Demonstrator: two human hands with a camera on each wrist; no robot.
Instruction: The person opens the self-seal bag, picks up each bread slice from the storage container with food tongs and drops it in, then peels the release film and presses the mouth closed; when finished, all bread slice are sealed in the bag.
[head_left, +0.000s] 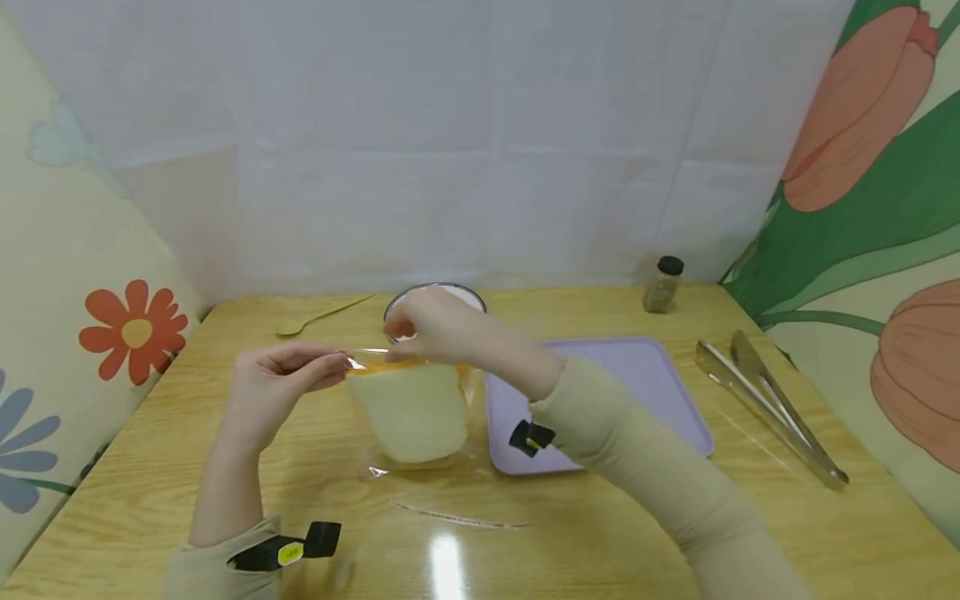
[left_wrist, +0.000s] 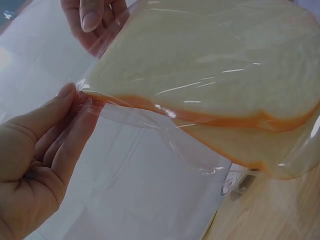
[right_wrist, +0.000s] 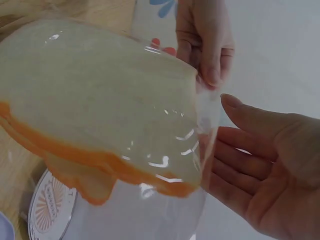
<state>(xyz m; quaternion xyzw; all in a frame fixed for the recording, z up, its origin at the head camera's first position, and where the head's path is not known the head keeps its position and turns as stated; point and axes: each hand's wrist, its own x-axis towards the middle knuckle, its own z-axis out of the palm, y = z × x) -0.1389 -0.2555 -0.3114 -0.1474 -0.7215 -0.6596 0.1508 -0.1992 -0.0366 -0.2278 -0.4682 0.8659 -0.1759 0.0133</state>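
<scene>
Slices of white bread (head_left: 411, 412) with an orange-brown crust lie inside a clear plastic bag (left_wrist: 192, 152). The bag hangs upright over the table, its top edge between the two hands. My left hand (head_left: 273, 383) pinches a top corner of the plastic between thumb and fingertips. At the other part of that edge is my right hand (right_wrist: 272, 165): its fingers touch the film from behind, while the thumb (right_wrist: 245, 112) stands apart from it. In the left wrist view the bread slices sit fanned, one partly behind another.
Behind the bag stands a white dish (head_left: 468, 296) with a dark rim. A lilac tray (head_left: 600, 354) lies to the right, then metal tongs (head_left: 780, 417). A spice jar (head_left: 663, 287) and a gold spoon (head_left: 300, 323) are at the back. A thin torn strip (head_left: 457, 518) lies in front.
</scene>
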